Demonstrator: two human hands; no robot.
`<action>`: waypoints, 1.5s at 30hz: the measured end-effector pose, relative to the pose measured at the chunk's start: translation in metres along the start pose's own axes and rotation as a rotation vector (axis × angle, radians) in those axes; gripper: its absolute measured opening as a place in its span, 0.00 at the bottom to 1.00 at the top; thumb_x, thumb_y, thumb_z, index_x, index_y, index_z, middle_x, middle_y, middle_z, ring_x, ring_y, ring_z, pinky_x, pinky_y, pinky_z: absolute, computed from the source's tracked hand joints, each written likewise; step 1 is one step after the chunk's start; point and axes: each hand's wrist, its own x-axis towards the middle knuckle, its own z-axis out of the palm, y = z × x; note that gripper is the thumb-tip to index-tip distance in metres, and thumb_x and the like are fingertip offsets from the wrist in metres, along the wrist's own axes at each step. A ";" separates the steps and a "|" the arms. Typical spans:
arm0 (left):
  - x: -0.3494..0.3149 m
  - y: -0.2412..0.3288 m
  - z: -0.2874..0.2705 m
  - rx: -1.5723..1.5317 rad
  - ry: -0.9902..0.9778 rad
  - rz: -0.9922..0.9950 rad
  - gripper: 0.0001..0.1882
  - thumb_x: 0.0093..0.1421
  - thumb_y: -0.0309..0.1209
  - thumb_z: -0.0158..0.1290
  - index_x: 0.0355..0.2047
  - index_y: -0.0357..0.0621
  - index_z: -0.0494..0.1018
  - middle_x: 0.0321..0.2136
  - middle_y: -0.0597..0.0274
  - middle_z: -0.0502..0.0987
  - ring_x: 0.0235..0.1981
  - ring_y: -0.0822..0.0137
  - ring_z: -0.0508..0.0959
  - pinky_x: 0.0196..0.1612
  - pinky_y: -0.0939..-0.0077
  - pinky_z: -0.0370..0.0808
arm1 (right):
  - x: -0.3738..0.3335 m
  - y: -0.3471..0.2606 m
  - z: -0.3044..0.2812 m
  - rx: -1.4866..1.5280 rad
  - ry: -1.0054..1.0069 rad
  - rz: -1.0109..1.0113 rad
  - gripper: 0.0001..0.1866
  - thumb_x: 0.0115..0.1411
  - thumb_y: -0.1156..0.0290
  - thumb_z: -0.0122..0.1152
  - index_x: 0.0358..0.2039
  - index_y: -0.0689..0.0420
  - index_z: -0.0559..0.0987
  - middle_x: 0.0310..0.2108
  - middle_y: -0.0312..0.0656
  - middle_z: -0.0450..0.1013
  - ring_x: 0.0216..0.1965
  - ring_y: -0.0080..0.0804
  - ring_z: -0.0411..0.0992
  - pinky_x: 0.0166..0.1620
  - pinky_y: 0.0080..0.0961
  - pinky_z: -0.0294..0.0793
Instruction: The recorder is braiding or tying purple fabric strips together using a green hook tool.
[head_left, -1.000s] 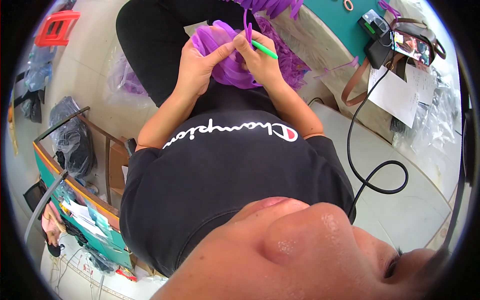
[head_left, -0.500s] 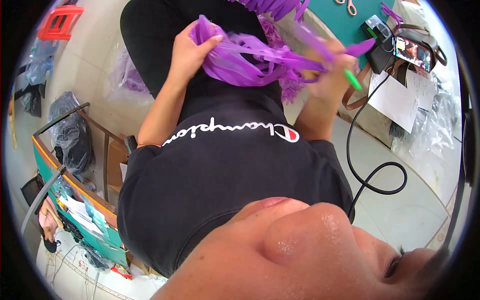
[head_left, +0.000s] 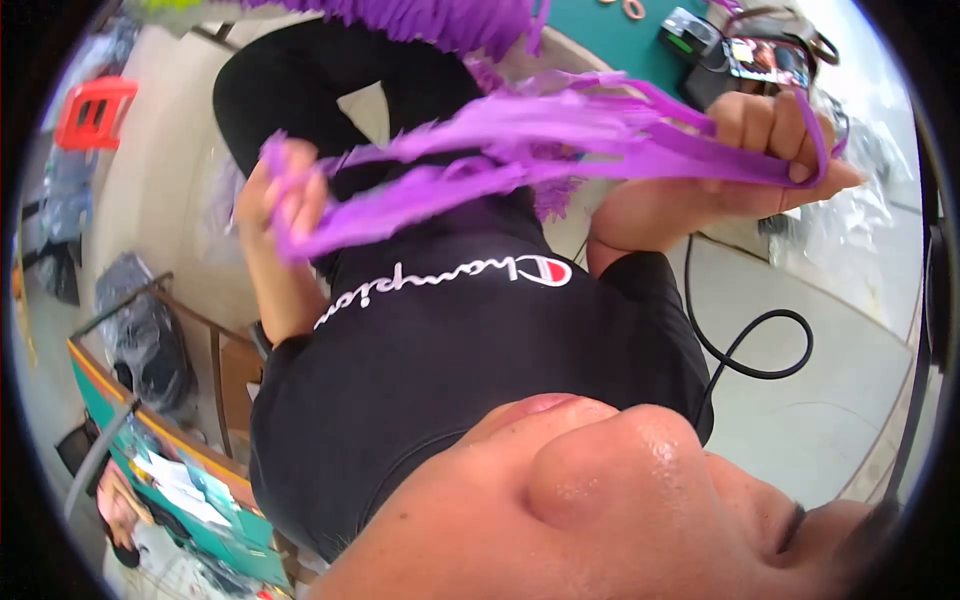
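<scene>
A length of purple fringed material, thin and cut into many strips, stretches across in front of me between both hands. My left hand is closed on one end of it, slightly blurred by motion. At the other end, my right hand has its fingers curled round the strips, and one flat band loops over the fingertips. The middle of the length spreads into loose, slightly see-through strands above my lap. More purple fringe hangs along the top of the view.
A green tabletop lies at the far right, with scissors handles, a black device and a lit phone nearby. A black cable loops at the right. A red plastic stool stands far left.
My hands have moved apart, the left toward the left and down, the right further right, pulling the bunched purple fringe out long. The green object by my right hand no longer shows.
</scene>
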 end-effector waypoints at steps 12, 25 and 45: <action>0.038 -0.019 0.011 0.451 0.787 -0.001 0.25 0.64 0.37 0.49 0.57 0.38 0.61 0.44 0.52 0.73 0.41 0.68 0.76 0.44 0.75 0.74 | -0.020 0.149 -0.034 -1.090 0.011 1.022 0.22 0.59 0.52 0.59 0.18 0.58 0.77 0.13 0.27 0.62 0.16 0.14 0.57 0.19 0.17 0.54; 0.023 -0.012 0.020 1.095 0.980 0.059 0.25 0.56 0.25 0.57 0.54 0.33 0.65 0.43 0.60 0.74 0.42 0.73 0.75 0.47 0.79 0.71 | 0.008 0.249 -0.063 -1.196 -0.042 0.438 0.24 0.61 0.59 0.57 0.13 0.61 0.69 0.11 0.41 0.64 0.13 0.33 0.63 0.19 0.30 0.58; 0.035 -0.016 0.020 0.646 0.994 0.392 0.30 0.51 0.22 0.61 0.55 0.35 0.65 0.42 0.60 0.75 0.43 0.70 0.75 0.49 0.75 0.71 | 0.037 0.205 0.007 -1.038 -0.204 0.674 0.04 0.59 0.75 0.53 0.29 0.62 0.73 0.28 0.47 0.70 0.25 0.38 0.70 0.29 0.29 0.69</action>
